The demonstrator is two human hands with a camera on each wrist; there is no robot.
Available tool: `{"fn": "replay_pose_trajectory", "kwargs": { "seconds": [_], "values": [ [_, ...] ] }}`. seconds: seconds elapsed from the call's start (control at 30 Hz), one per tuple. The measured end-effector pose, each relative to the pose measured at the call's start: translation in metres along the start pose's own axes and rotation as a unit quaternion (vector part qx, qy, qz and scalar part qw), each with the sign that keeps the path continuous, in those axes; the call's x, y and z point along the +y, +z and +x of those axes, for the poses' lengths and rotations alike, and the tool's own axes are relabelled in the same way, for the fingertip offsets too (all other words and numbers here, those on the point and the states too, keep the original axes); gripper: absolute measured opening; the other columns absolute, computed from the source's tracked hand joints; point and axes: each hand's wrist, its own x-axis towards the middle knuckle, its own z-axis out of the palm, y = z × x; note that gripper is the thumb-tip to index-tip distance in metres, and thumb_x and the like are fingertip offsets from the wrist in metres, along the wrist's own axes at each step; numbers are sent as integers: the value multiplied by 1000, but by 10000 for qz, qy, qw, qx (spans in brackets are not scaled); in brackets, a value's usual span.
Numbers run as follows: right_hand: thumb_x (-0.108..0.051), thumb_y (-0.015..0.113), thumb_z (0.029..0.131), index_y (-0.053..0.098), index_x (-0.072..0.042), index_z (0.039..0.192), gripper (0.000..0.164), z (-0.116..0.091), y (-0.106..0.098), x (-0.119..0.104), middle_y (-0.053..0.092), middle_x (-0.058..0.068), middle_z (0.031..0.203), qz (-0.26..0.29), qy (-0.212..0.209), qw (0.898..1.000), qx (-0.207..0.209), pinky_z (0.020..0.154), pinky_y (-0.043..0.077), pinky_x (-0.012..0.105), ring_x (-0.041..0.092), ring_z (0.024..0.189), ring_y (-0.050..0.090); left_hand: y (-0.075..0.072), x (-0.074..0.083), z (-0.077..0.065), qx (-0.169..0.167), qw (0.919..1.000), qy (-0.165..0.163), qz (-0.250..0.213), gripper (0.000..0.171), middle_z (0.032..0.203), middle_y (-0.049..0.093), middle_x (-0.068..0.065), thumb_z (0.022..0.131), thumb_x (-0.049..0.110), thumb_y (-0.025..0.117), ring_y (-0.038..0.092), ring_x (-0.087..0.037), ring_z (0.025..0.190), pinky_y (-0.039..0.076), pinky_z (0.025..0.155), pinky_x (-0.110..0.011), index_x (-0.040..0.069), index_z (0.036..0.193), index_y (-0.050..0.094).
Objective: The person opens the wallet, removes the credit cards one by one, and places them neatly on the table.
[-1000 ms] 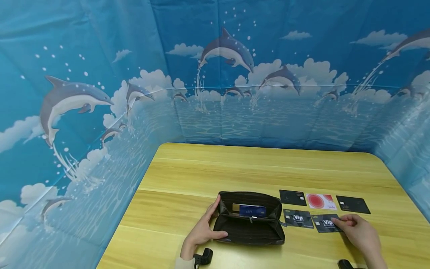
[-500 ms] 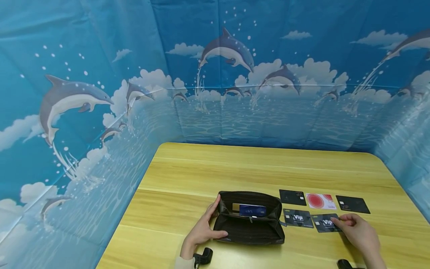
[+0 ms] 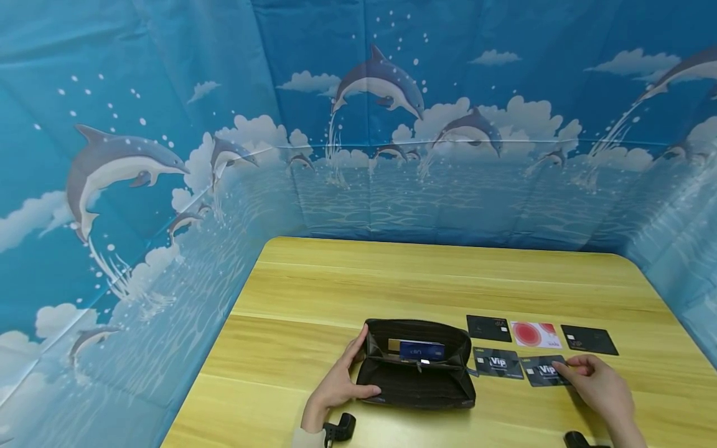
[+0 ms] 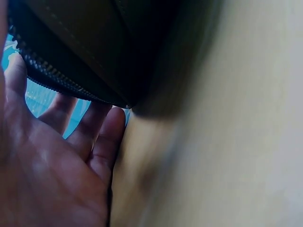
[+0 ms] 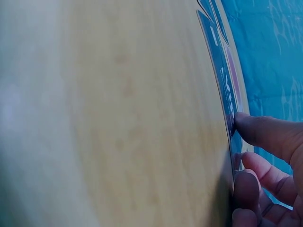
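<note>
A dark zip-around wallet (image 3: 417, 387) lies spread open on the table, with a blue card (image 3: 421, 351) and a tan-edged one standing in its inner pocket. My left hand (image 3: 338, 386) holds the wallet's left end, thumb on the front flap and fingers along the back half; the left wrist view shows those fingers behind the zipper teeth (image 4: 57, 75). On the right, my right hand (image 3: 602, 386) pinches the right end of a dark Vip card (image 3: 540, 371) lying on the table. In the right wrist view the thumb (image 5: 265, 132) presses on that card's face.
Another dark Vip card (image 3: 497, 363) lies between the wallet and the held card. Behind are a black card (image 3: 488, 328), a red-and-white card (image 3: 534, 335) and a second black card (image 3: 589, 340). A dolphin-printed curtain (image 3: 358, 186) surrounds the wooden table (image 3: 437, 274).
</note>
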Motion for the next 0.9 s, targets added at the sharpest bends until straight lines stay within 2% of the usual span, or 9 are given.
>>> {"fn": "replay_pose_trajectory", "kwargs": {
  "seconds": [0.4, 0.57, 0.9],
  "values": [
    [-55, 65, 83, 56, 6, 104, 65, 2, 0, 2, 54, 12, 79, 47, 0, 10000, 45, 62, 31, 36, 29, 74, 47, 0, 5, -1, 9, 10000, -94, -20, 108, 157, 8, 5, 77, 21, 81, 11, -28, 140, 21, 106, -54, 31, 154, 7],
    [-54, 63, 85, 53, 6, 106, 65, -1, -1, -1, 53, 12, 79, 61, 44, 10000, 63, 62, 30, 36, 28, 73, 47, 0, 5, -2, 2, 10000, -76, -4, 108, 157, 8, 5, 77, 20, 82, 12, -28, 140, 20, 104, -58, 30, 154, 7],
    [-52, 60, 88, 50, 8, 112, 66, -4, -4, -2, 53, 16, 82, 162, -62, 9998, 75, 63, 31, 37, 29, 75, 47, 0, 4, -2, -6, 10000, -1, 64, 107, 157, 8, 3, 77, 22, 81, 15, -26, 140, 26, 107, -43, 29, 154, 7]
  ]
}}
